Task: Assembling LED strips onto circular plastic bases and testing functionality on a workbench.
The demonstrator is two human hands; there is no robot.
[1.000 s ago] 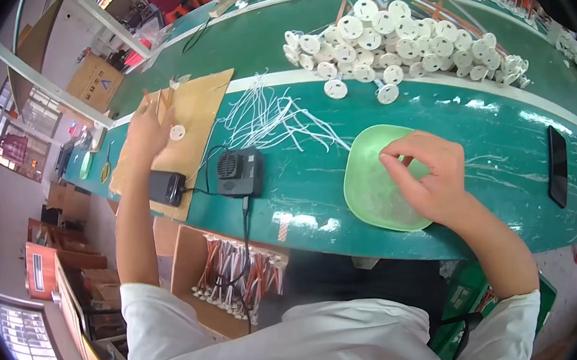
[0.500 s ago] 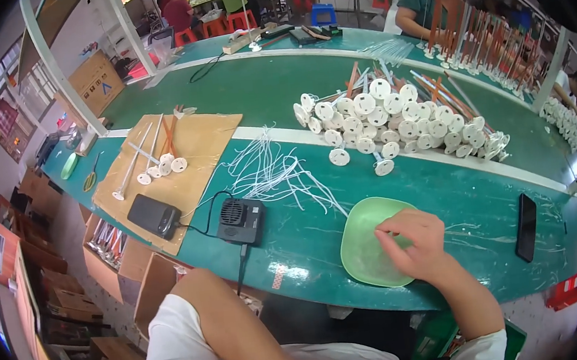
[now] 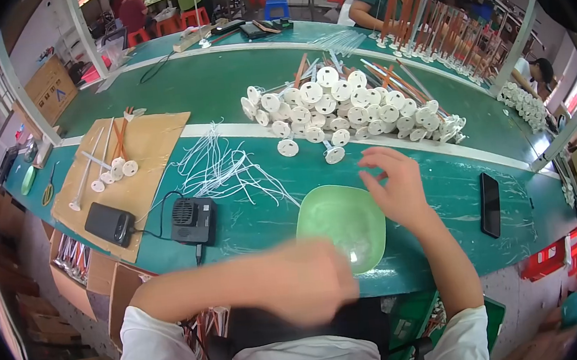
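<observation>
A light green bowl (image 3: 338,210) stands on the green table in front of me. My right hand (image 3: 397,185) hovers at its right rim, fingers curved and thumb apart from them, with nothing visible between. Smeared by motion, my left hand (image 3: 315,274) passes over the bowl's near left edge; its fingers cannot be made out. Beyond the bowl lies a heap of sticks with round white disc ends (image 3: 358,107). One disc-ended stick (image 3: 334,155) lies just in front of the heap. Loose white cords (image 3: 225,175) spread out left of the bowl.
A small black fan-like device (image 3: 192,220) is cabled near a black power bank (image 3: 109,223) on cardboard (image 3: 143,149), where more disc-ended sticks lie. A black phone (image 3: 490,206) is at right. Across the table a person (image 3: 372,5) sits behind upright sticks (image 3: 426,24).
My right hand has come up out of the bowl to its right rim. My left hand has swung in over the bowl's near side. The whole view has shifted rightward.
</observation>
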